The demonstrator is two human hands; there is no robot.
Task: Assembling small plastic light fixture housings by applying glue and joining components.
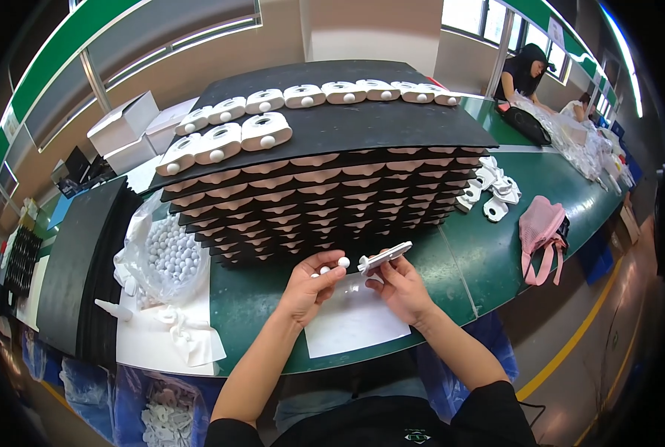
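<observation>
My left hand (308,287) is closed round a few small white balls, with one white ball (344,262) pinched at the thumb and fingertip. In my right hand (403,287) a flat white plastic part (385,257) is held edge-on, its near end close to that ball but apart from it. Both hands are above a white sheet of paper (355,316) on the green table. Behind them rises a stack of black boards (332,186) with pinkish-white parts between the layers. Across the top board sit several white parts (265,132), each with a ball at its front.
To the left are a clear bag of white balls (172,257), a white nozzle bottle (114,309), a crumpled cloth (185,335) and stacked black boards (79,268). Loose white parts (496,194) and a pink bag (543,231) lie right. A co-worker (526,74) sits farther right.
</observation>
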